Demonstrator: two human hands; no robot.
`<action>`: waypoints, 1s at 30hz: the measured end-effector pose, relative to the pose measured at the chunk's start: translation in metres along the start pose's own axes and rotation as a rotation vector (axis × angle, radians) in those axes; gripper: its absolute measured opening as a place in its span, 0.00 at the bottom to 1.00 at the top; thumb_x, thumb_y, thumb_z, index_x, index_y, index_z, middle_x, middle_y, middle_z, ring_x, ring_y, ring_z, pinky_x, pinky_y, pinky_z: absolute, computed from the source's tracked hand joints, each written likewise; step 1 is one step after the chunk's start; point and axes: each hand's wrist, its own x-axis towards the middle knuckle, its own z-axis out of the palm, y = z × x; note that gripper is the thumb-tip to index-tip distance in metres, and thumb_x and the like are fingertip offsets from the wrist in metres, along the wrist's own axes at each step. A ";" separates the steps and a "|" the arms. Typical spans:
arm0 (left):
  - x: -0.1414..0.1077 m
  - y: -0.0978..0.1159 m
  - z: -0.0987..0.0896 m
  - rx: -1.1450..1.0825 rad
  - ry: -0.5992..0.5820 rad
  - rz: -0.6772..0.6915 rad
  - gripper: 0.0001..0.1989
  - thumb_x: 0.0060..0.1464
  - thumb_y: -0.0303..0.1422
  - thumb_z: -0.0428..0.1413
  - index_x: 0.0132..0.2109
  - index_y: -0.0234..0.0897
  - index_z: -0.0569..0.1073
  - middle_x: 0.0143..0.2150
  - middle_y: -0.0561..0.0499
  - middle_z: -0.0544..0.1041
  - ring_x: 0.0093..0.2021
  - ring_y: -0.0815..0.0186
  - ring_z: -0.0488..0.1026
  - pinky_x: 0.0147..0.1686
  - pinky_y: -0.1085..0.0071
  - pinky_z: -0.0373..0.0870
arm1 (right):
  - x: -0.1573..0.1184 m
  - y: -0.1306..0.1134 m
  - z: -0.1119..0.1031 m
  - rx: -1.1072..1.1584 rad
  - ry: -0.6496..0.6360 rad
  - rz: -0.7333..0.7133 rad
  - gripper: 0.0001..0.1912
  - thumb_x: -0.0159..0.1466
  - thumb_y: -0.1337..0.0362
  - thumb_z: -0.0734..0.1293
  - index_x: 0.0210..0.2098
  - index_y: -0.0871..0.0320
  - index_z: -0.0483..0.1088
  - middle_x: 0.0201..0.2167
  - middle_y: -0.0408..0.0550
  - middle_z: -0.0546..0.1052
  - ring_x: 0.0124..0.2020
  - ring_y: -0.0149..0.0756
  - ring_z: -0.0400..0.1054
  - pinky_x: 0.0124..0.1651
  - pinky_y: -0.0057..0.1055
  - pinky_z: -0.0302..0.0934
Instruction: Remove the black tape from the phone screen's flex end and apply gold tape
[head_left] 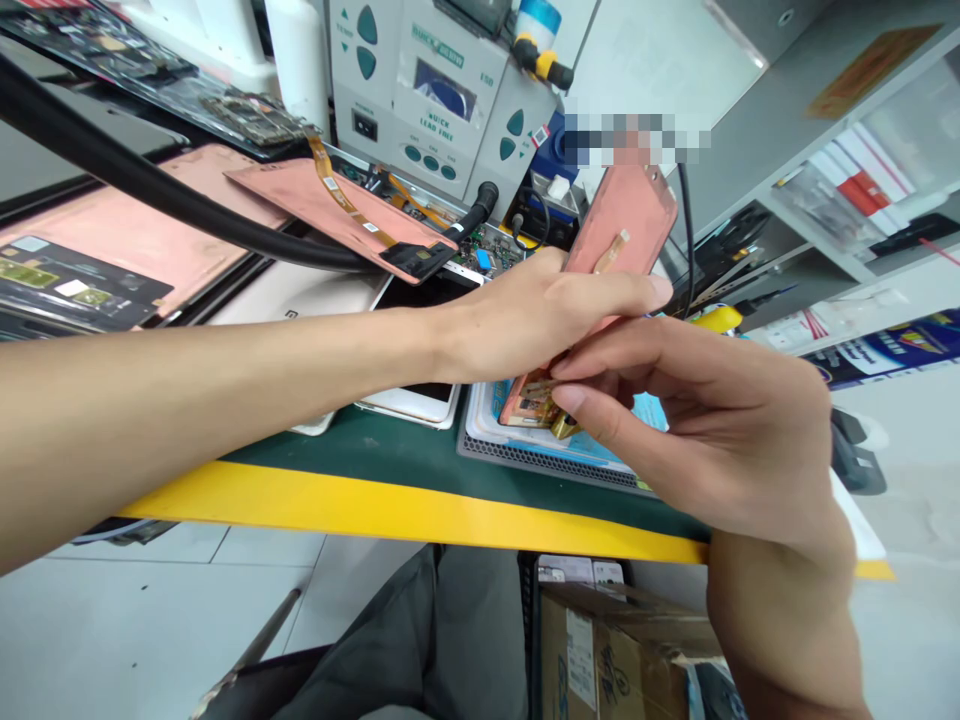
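Observation:
A pink phone frame [626,215] with a small flex strip on it stands tilted above the work mat. My left hand [525,310] is wrapped round its middle, thumb across the front. At the frame's lower end, my right hand [697,430] pinches at a small gold-coloured part [564,425]; its thumb and index finger are close together there, and the other fingers are curled. Exactly what the right fingertips grip is partly hidden. Below both hands lies a blue and white pad [480,410] on a grey perforated tray [525,455].
A grey soldering station [427,90] stands behind, its black hose [187,210] crossing the left side. Phones [420,400] and another pink panel [352,210] lie left of the hands. Shelves [817,230] rise at right; the yellow table edge [375,505] runs in front.

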 end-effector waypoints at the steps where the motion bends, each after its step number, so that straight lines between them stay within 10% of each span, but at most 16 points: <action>1: 0.000 0.000 0.000 0.001 -0.002 0.000 0.25 0.62 0.49 0.50 0.21 0.39 0.65 0.21 0.51 0.70 0.32 0.61 0.77 0.30 0.67 0.72 | 0.000 0.000 0.000 0.003 -0.005 -0.001 0.07 0.63 0.73 0.71 0.38 0.54 0.77 0.32 0.41 0.81 0.28 0.31 0.72 0.28 0.31 0.64; 30: 0.001 0.000 0.001 0.038 -0.034 0.000 0.25 0.64 0.44 0.46 0.22 0.37 0.70 0.20 0.55 0.73 0.29 0.66 0.77 0.27 0.74 0.70 | 0.001 0.000 0.000 0.018 0.005 0.011 0.07 0.62 0.73 0.71 0.36 0.55 0.77 0.31 0.42 0.81 0.26 0.30 0.70 0.27 0.31 0.64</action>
